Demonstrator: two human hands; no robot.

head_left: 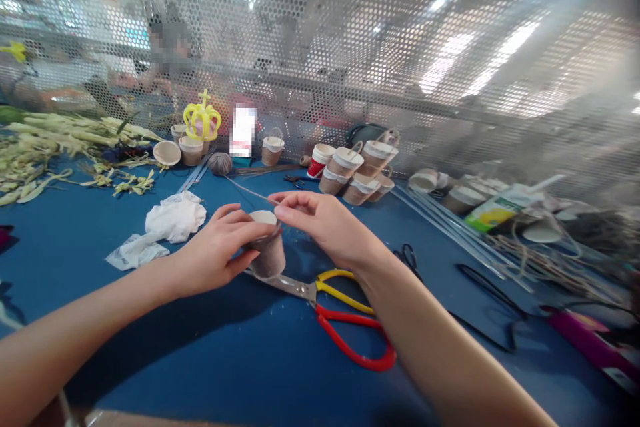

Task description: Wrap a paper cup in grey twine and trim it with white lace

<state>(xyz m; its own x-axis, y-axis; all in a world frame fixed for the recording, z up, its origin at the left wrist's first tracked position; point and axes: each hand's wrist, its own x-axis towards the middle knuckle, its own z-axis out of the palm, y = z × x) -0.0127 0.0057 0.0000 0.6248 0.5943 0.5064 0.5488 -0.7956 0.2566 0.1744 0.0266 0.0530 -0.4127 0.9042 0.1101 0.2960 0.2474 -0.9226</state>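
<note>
A small cup wrapped in greyish-brown yarn (270,257) is gripped by my left hand (225,243), its fingers around the near-left side and rim. My right hand (315,217) pinches a strand of grey yarn (250,191) at the cup's far right rim. That strand runs back to a ball of yarn (220,163) on the table. Beneath the cup lie scissors (305,290) with one yellow and one red handle; part of the blades is hidden by the cup. Left of my left hand rests a crumpled white cloth or tissue (175,217).
Wrapped cups with handles (347,160) are stacked at the back, beside a red cup (320,161). Pale dried stalks (60,140) lie at left, near a yellow crown (203,121). Clear sticks (460,230) and a purple tool (590,340) are at right. A perforated metal screen (300,47) stands behind.
</note>
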